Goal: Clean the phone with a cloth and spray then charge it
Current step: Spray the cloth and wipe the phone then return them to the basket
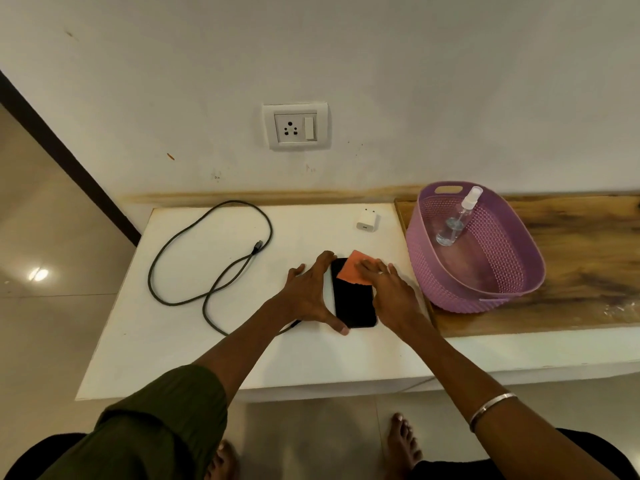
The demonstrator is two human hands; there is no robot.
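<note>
A black phone (354,303) lies flat on the white table (207,348). My left hand (311,292) grips its left edge, thumb at the near corner and fingers at the far corner. My right hand (389,289) presses an orange cloth (353,270) flat onto the phone's far end. A clear spray bottle (457,220) leans inside the purple basket (450,296) at the right. A dark charging cable (211,258) loops on the table's left part, and a white charger plug (367,220) stands near the back edge.
A wall socket with a switch (295,126) sits on the wall above the table. The basket rests on a wooden counter (588,258) to the right. Tiled floor lies to the left and below, with my bare feet (401,445) by the table's front edge.
</note>
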